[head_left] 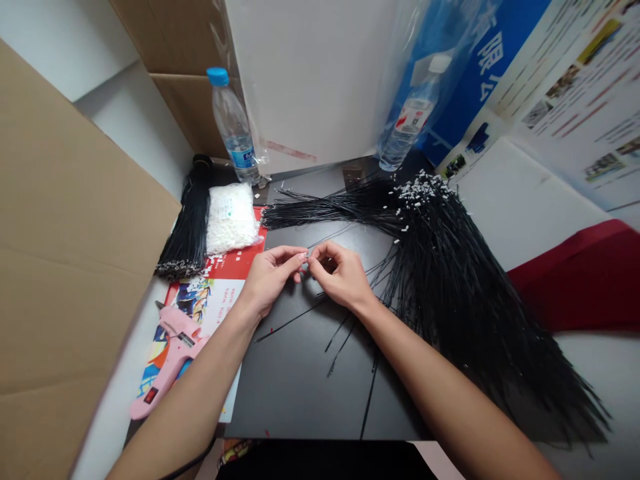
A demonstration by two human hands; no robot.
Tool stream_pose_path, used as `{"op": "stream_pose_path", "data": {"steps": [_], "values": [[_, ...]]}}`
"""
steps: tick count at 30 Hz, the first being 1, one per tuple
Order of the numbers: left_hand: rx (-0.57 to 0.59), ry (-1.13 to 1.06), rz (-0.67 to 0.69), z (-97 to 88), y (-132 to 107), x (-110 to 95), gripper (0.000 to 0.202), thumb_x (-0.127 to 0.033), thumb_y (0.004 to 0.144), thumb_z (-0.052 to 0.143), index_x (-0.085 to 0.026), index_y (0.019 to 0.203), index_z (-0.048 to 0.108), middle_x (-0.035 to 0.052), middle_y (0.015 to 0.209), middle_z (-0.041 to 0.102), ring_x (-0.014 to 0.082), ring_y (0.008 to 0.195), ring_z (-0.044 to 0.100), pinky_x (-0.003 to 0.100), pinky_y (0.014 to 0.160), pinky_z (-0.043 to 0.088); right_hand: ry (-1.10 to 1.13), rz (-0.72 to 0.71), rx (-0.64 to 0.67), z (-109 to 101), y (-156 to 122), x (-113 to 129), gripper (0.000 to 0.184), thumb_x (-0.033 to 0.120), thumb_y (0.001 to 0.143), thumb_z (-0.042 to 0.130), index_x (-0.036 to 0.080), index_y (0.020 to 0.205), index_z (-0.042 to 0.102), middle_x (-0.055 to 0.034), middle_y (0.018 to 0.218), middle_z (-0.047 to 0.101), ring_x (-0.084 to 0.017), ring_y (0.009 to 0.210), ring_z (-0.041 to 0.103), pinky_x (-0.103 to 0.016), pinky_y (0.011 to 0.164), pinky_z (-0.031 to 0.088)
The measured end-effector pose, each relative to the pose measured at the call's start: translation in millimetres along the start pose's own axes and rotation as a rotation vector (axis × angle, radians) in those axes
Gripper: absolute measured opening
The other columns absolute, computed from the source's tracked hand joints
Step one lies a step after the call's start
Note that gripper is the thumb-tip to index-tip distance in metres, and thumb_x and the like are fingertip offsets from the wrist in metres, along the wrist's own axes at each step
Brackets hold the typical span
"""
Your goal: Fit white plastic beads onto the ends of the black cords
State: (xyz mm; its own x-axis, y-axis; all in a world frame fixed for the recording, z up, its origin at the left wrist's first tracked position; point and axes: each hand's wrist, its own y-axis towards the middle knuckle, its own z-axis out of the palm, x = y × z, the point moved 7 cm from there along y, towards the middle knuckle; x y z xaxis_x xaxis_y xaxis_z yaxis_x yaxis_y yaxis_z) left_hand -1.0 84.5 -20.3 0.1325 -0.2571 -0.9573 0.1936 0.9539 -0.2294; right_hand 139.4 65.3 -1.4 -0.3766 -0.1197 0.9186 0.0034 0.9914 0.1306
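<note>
Left hand (pixel 270 277) and right hand (pixel 340 277) meet above a black mat (pixel 295 393), both curled nearly closed, their fingertips pinched together on the end of a thin black wire (pixel 333 235) that runs up and to the right. Whatever else sits at the pinch is too small to tell. Loose wires (pixel 290 320) lie on the mat below the hands. Just right of the right hand, a big fan of black wires (pixel 465 313) spreads over the mat and across the counter (pixel 595 373), its white-tipped ends (pixel 425 193) bunched at the far side. Beyond the left hand, a second bundle of black wires (pixel 187 230) lies beside a clear bag of small white pieces (pixel 233 219), and a few white bits (pixel 213 261) are scattered at the edge of a printed brochure (pixel 215 293). A pink glue gun (pixel 167 360) rests on that brochure. A blue-capped bottle (pixel 233 127) and a bagged bottle (pixel 407 127) stand at the back. A cardboard sheet (pixel 75 267) rises on the left, and red cloth (pixel 575 280) lies on the right.
</note>
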Motion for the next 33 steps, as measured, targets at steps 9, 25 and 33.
{"op": "stream_pose_path", "data": {"steps": [9,25,33], "values": [[0.021,-0.051,-0.031,6.3,0,7,0.032,-0.033,0.063,0.086,-0.012,0.084,0.075,0.0011,0.068,0.069,0.0086,0.054,0.055,0.025,0.060,0.046,-0.053,-0.029,0.020,2,-1,0,0.014,0.029,0.086,0.056,0.018,0.079,0.060,-0.0002,0.068,0.067,-0.009,0.056,0.054,-0.020,0.052,0.037],[0.007,0.002,0.037,4.7,2,1,0.026,-0.032,0.072,0.079,-0.013,0.086,0.070,0.0001,0.070,0.067,0.0093,0.055,0.058,0.024,0.058,0.048,-0.074,-0.107,0.019,3,3,2,0.014,0.031,0.089,0.057,0.019,0.085,0.061,-0.0017,0.076,0.069,-0.013,0.066,0.061,-0.022,0.059,0.044],[-0.014,0.247,0.191,2.8,-1,-11,0.019,-0.034,0.079,0.072,-0.015,0.081,0.070,0.0018,0.074,0.068,0.0096,0.055,0.053,0.023,0.053,0.044,-0.018,-0.089,-0.034,1,1,4,0.010,0.031,0.086,0.059,0.020,0.085,0.058,-0.0007,0.072,0.066,-0.012,0.062,0.059,-0.023,0.057,0.046]]}}
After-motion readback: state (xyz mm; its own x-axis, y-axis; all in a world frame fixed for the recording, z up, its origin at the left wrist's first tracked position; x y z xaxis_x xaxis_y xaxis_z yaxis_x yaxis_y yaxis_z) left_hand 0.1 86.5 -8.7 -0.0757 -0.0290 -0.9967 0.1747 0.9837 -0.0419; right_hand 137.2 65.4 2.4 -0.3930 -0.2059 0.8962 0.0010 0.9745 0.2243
